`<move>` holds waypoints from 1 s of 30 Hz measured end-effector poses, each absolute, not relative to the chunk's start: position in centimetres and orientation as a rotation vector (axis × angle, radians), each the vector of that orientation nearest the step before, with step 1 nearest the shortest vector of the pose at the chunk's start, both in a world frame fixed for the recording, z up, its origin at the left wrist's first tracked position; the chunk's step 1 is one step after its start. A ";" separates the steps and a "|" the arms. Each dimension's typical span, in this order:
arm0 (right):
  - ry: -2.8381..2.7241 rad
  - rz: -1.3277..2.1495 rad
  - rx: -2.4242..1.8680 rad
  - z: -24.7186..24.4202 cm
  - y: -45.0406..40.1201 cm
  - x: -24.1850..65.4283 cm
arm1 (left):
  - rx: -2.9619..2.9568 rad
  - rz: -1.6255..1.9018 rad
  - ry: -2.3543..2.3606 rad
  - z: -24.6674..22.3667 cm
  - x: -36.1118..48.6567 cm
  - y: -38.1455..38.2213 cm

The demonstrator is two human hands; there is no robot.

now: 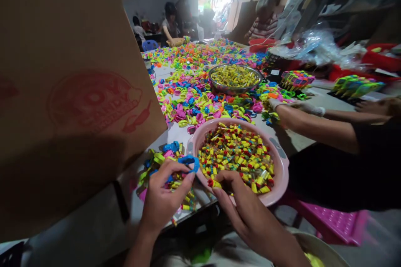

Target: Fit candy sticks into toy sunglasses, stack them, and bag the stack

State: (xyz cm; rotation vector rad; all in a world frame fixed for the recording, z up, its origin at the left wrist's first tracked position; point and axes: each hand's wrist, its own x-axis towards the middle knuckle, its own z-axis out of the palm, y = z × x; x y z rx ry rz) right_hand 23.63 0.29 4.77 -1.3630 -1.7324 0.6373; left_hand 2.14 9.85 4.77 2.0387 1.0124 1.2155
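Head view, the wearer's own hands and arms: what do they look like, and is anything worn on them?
The left hand and right hand are ungloved, with no rings or watch visible. The left forearm and right forearm show no sleeves within the frame.

Blue, yellow, pink

The ring (196,164) is blue; the small piece (215,183) yellow with a red end. The basin (282,181) is pale pink with grey patches (279,147). The piled bands (181,112) mix lime, pink, blue and orange. Red print (103,104) marks the brown carton (59,21).
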 end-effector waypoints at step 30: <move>-1.606 0.711 -1.304 4.1 -2.0 20.9 | 2.596 1.182 0.804 3.3 0.5 4.1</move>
